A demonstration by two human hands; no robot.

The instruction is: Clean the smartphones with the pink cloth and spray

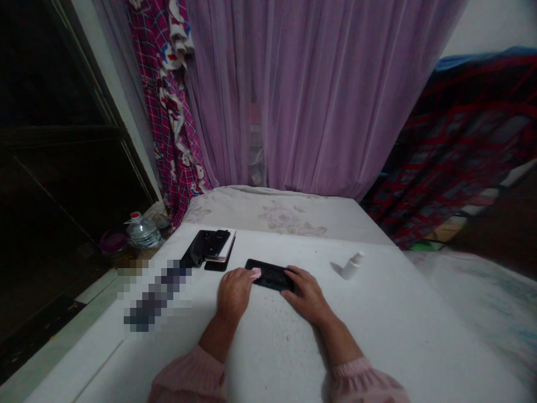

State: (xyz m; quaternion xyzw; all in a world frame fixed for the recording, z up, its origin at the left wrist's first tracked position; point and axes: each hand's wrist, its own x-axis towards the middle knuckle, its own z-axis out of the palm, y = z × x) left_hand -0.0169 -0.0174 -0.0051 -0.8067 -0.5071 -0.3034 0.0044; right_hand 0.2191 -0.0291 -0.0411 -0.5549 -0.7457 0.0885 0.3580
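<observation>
A black smartphone lies flat on the white table, its long side running left to right. My left hand is closed on a small pink cloth, which touches the phone's left end. At the other end my right hand grips the phone, with fingers along the far edge and the thumb at the near edge. Part of the phone's right end is hidden under that hand.
Several phones and a white box-like item are stacked at the back left. A small white bottle stands tilted-looking to the right. The white table reaches a floral cloth by purple curtains. A water jug stands beyond the left edge.
</observation>
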